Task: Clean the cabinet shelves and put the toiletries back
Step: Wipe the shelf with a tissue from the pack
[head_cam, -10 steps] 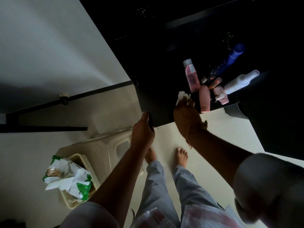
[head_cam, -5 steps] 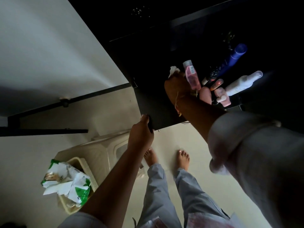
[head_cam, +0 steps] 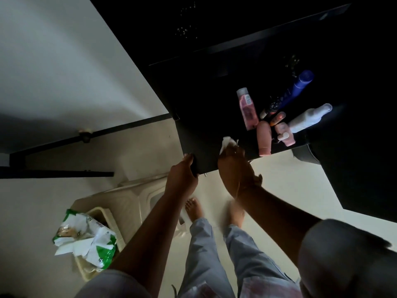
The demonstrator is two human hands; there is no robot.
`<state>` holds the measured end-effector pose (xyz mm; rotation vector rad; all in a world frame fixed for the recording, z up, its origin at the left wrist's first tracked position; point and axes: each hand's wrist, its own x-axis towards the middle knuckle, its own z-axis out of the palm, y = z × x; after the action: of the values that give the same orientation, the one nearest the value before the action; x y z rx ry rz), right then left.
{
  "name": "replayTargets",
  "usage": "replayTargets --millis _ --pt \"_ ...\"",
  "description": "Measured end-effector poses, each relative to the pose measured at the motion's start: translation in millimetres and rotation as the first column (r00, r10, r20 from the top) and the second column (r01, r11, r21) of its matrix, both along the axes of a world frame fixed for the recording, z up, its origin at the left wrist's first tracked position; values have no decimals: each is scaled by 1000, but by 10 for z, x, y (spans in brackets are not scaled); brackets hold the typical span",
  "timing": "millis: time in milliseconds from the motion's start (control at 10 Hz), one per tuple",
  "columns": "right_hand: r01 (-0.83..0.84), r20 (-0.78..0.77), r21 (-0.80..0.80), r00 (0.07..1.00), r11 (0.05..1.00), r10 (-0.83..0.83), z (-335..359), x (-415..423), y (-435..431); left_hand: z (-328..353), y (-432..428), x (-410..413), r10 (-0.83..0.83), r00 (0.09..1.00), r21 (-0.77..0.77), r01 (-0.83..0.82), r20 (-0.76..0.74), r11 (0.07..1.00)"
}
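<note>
Toiletries (head_cam: 248, 109) are gathered in a tight cluster on the right part of the dark shelf (head_cam: 204, 125), close to its front edge. The shelf's front corner is gripped by the left hand (head_cam: 182, 175). A white wipe (head_cam: 227, 143) is held in the curled fingers of the right hand (head_cam: 234, 168), just beside the peach bottle (head_cam: 264, 138). If the wipe is swept further right, bottles could be knocked over the edge. Open room is left only on the shelf's left part.

Below the left fingers (head_cam: 189, 158) I see a cream plastic stool (head_cam: 133, 196); farther down-left of them, a cream plastic basket (head_cam: 84, 271) holds a torn green-and-white plastic packet (head_cam: 86, 239).
</note>
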<state>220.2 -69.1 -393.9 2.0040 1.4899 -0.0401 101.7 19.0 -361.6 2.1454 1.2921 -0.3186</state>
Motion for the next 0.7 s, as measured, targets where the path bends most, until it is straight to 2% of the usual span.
replayTargets --millis 100,200,300,400,500,600,700 --pt "-195 -39 111 979 974 201 -202 -25 49 -2 10 -7 -8 1000 -14 8 -5 1000" --pt "-313 -201 136 920 940 336 -163 -38 172 1 30 -30 -18 1000 -30 17 -12 999" --pt "-154 -596 226 759 962 261 -59 -88 331 -3 63 -68 -20 1000 -68 21 5 998" --pt "20 -770 159 629 987 111 84 63 340 5 61 -68 -46 999 -70 45 -20 997" --pt "254 -552 370 834 894 -9 -254 422 189 32 42 -46 -73 996 -54 71 -45 996" --pt "118 -269 385 963 915 -11 -1084 692 257 16 40 -49 -52 998 -78 49 -36 996" --pt "33 -237 162 972 986 6 -325 547 281 -8 85 -65 -15 999 -106 10 -43 994"
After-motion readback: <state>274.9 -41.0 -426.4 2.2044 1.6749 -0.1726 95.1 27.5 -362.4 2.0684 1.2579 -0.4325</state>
